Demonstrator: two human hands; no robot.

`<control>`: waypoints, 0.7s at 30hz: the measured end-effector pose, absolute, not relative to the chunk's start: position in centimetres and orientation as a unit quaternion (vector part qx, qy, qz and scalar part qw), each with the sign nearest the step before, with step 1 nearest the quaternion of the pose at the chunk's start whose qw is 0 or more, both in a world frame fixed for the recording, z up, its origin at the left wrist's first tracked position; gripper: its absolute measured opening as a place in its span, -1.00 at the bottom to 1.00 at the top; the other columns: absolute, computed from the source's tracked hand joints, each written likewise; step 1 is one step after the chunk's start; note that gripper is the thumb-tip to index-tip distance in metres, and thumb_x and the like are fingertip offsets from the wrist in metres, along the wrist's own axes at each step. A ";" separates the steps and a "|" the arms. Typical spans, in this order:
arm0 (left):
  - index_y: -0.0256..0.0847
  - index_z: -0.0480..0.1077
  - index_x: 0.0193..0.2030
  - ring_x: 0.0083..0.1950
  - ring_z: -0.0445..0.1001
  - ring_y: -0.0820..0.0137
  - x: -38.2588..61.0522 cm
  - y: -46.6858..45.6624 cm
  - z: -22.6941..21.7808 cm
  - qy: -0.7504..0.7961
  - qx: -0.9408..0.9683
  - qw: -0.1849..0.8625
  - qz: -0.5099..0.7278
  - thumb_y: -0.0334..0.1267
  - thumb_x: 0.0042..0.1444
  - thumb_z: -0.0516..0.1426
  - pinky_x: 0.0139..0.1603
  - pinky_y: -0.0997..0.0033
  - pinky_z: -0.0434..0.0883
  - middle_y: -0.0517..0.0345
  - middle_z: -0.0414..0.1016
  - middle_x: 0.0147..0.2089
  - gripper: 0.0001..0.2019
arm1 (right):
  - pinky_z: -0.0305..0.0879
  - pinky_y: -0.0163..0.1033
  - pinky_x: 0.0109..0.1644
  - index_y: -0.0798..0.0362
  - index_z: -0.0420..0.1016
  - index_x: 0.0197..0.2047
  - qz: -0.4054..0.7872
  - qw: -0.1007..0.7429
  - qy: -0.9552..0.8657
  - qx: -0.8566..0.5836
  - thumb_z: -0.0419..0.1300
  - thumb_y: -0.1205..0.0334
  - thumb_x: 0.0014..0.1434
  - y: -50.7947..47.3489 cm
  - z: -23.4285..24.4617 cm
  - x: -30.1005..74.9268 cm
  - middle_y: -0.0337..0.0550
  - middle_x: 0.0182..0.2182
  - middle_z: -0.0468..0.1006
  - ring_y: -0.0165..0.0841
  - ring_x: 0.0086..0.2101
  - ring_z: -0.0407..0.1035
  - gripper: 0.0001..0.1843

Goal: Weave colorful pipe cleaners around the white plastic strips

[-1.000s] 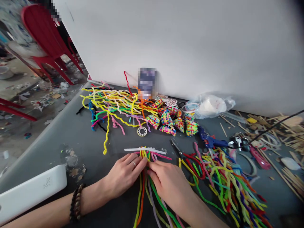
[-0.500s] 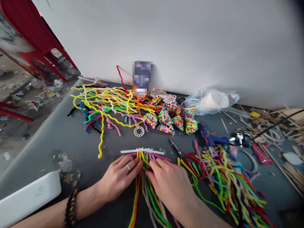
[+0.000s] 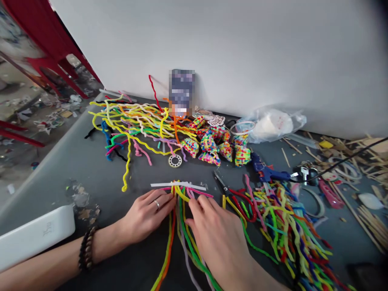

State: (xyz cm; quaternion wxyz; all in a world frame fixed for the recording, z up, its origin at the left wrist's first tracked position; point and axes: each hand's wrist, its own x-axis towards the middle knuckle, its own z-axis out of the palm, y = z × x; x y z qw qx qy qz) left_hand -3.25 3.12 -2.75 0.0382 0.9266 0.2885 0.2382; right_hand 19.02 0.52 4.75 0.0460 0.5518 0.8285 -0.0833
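Colourful pipe cleaners (image 3: 171, 236) run down the dark table from a white strip (image 3: 162, 185) taped across their top ends. A pink pipe cleaner (image 3: 206, 194) lies crosswise just below the strip. My left hand (image 3: 148, 216), with a ring, is closed at the left of the strands, fingertips on the yellow and orange ones. Opposite it, my right hand (image 3: 216, 232) pinches strands on the right side; its fingertips partly hide them. The lower ends trail toward me between both wrists.
Red-handled scissors (image 3: 226, 188) and a heap of pipe cleaners (image 3: 291, 226) lie right, near a blue glue gun (image 3: 268, 171). Beaded multicoloured pieces (image 3: 209, 145) and more pipe cleaners (image 3: 136, 121) lie behind. A white power bank (image 3: 39, 234) is left.
The view has shifted slightly, so the table things appear a little higher. Both hands stay at the strands; the right fingers have moved slightly apart from the left, and the lower strands have swung left.
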 end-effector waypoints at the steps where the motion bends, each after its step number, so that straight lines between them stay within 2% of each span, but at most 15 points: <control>1: -0.37 0.45 0.21 0.13 0.58 0.18 -3.3 3.2 -2.7 0.281 0.928 0.036 0.242 -0.45 0.43 -0.01 0.10 0.16 0.63 -0.16 0.63 0.07 -0.68 | 0.42 -0.14 -0.30 -0.01 0.48 0.00 -0.071 0.048 0.829 0.552 0.29 0.48 0.19 0.6 4.8 19.1 -0.07 -0.16 0.61 -0.15 -0.19 0.54 -0.66; 6: -0.35 0.43 0.25 0.32 0.48 0.15 -3.3 3.6 -2.5 0.250 0.941 0.042 0.224 -0.41 0.46 -0.01 0.23 0.15 0.58 -0.17 0.60 0.16 -0.66 | 0.45 -0.07 -0.22 0.03 0.51 -0.02 -0.033 0.058 0.829 0.555 0.18 0.58 0.17 1.0 4.6 19.2 -0.02 -0.20 0.62 -0.11 -0.23 0.52 -0.64; 9: -0.37 0.43 0.25 0.29 0.50 0.14 -3.4 3.6 -2.6 0.248 0.941 0.044 0.224 -0.40 0.46 -0.02 0.21 0.14 0.59 -0.17 0.60 0.16 -0.66 | 0.46 -0.03 -0.12 0.10 0.53 0.00 -0.027 0.052 0.839 0.541 0.15 0.60 0.17 1.0 4.3 18.9 0.03 -0.19 0.64 -0.09 -0.19 0.53 -0.62; 14: -0.41 0.42 0.23 0.18 0.56 0.16 -3.5 3.4 -2.9 0.248 0.939 0.028 0.237 -0.42 0.44 -0.01 0.15 0.17 0.62 -0.16 0.62 0.14 -0.67 | 0.42 -0.05 -0.09 0.14 0.54 -0.01 -0.027 0.053 0.821 0.567 0.11 0.55 0.27 1.0 5.0 18.2 0.07 -0.20 0.64 -0.08 -0.17 0.55 -0.70; 17: -0.40 0.41 0.24 0.23 0.54 0.17 -3.5 3.2 -3.2 0.242 0.938 0.028 0.247 -0.44 0.43 0.02 0.17 0.15 0.61 -0.18 0.63 0.09 -0.68 | 0.37 -0.15 -0.19 0.09 0.52 0.05 -0.102 0.032 0.809 0.579 0.07 0.46 0.37 0.9 5.7 17.9 0.00 -0.20 0.67 -0.16 -0.21 0.59 -0.71; 21: -0.33 0.48 0.09 0.26 0.53 0.16 -3.5 3.3 -3.2 0.243 0.933 0.053 0.258 -0.42 0.43 0.02 0.15 0.12 0.61 -0.15 0.64 -0.01 -0.75 | 0.28 -0.26 -0.32 0.02 0.49 0.14 -0.306 -0.006 0.763 0.570 0.15 0.28 0.39 0.4 5.8 17.4 -0.17 -0.30 0.68 -0.27 -0.32 0.59 -0.72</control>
